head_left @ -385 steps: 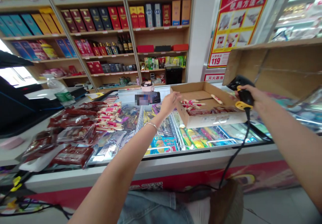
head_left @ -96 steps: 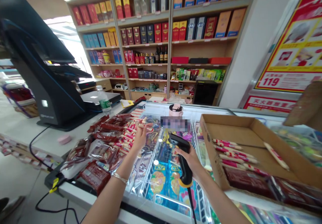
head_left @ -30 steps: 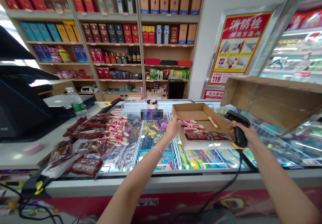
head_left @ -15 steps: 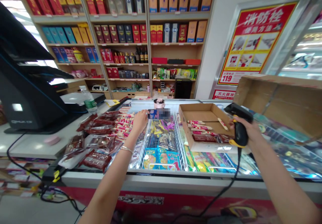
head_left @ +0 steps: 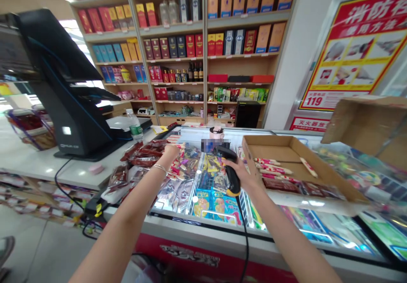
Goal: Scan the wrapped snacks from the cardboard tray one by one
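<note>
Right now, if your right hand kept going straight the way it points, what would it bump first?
Probably the blurred-out item just past the black barcode scanner that the right hand holds, though the scanner's tip would get there first. The depth is hard to judge here.

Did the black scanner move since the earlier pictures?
Yes. The black barcode scanner in the right hand moved left: it was by the right side of the cardboard tray, and now it's past the tray's left side.
</note>
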Demonstrator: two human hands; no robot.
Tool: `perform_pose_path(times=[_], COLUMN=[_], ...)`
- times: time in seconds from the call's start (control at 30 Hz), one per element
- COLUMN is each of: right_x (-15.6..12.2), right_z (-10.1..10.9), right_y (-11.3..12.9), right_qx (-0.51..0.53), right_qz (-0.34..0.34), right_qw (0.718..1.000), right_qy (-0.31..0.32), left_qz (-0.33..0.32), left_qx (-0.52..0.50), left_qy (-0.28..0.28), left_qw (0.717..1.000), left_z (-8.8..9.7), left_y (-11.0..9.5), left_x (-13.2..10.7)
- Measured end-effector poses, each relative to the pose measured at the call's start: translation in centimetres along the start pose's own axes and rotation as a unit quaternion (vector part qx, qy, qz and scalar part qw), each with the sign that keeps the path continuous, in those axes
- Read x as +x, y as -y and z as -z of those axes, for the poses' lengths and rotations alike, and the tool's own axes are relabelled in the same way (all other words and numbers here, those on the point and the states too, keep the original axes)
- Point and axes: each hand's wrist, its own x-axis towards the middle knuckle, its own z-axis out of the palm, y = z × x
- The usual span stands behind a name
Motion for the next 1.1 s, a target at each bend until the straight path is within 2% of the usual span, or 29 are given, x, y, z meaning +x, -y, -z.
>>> perform_pose_path(times=[0.13, 0.33, 0.4, 0.43, 0.47, 0.5, 0.57, 0.6, 0.63, 0.67, 0.73, 0.8, 0.87, 0.97, 1.1], right_x=[0.7, 0.7, 0.8, 0.9, 0.9, 0.8, 0.6, 0.5, 0.3, 0.2, 0.2, 0.3, 0.5, 0.7, 0.7], right_z=[0.7, 2.0, 2.0, 1.9, 1.8, 1.7, 1.5, 1.3, 1.2, 1.1, 1.0, 1.1, 1.2, 1.4, 1.5], right_y=[-3.0, -4.3, -4.5, -4.5, -4.5, -4.4, -4.1, -3.9, -3.7, -3.5, -3.4, -3.5, -3.9, -4.4, -4.5], right_qx=[0.014, -0.008, -0.011, -0.010, -0.010, -0.010, -0.007, -0.004, -0.001, 0.001, 0.004, 0.002, -0.009, -0.040, -0.065], right_qz=[-0.047, -0.074, -0.081, -0.083, -0.086, -0.088, -0.091, -0.092, -0.093, -0.094, -0.099, -0.106, -0.109, -0.118, -0.133], right_qw=[0.999, 0.997, 0.996, 0.996, 0.996, 0.996, 0.996, 0.995, 0.995, 0.995, 0.994, 0.993, 0.992, 0.989, 0.982], right_qy=[-0.004, -0.014, -0.025, -0.026, -0.025, -0.024, -0.023, -0.024, -0.027, -0.032, -0.044, -0.050, -0.055, -0.076, -0.113], left_qz=[-0.003, -0.022, -0.025, -0.036, -0.053, -0.074, -0.113, -0.125, -0.129, -0.126, -0.109, -0.093, -0.090, -0.105, -0.129], left_qx=[0.016, -0.010, -0.052, -0.115, -0.207, -0.320, -0.539, -0.613, -0.667, -0.704, -0.745, -0.760, -0.755, -0.719, -0.660], left_qy=[-0.029, -0.084, -0.125, -0.158, -0.193, -0.224, -0.251, -0.243, -0.230, -0.216, -0.196, -0.189, -0.192, -0.209, -0.259], left_qw=[0.999, 0.996, 0.990, 0.980, 0.958, 0.918, 0.796, 0.741, 0.697, 0.665, 0.629, 0.615, 0.621, 0.654, 0.693], left_z=[-0.2, 1.2, 1.4, 1.4, 1.1, 0.6, -0.8, -1.6, -2.4, -3.2, -4.5, -5.5, -6.0, -6.1, -5.5], left_y=[0.3, 2.2, 2.2, 1.9, 1.3, 0.4, -2.0, -3.4, -4.7, -5.9, -7.7, -8.6, -8.7, -8.4, -8.1], left_x=[-0.4, -2.0, -2.4, -2.6, -2.8, -2.9, -2.9, -2.8, -2.7, -2.6, -2.5, -2.4, -2.4, -2.5, -2.9])
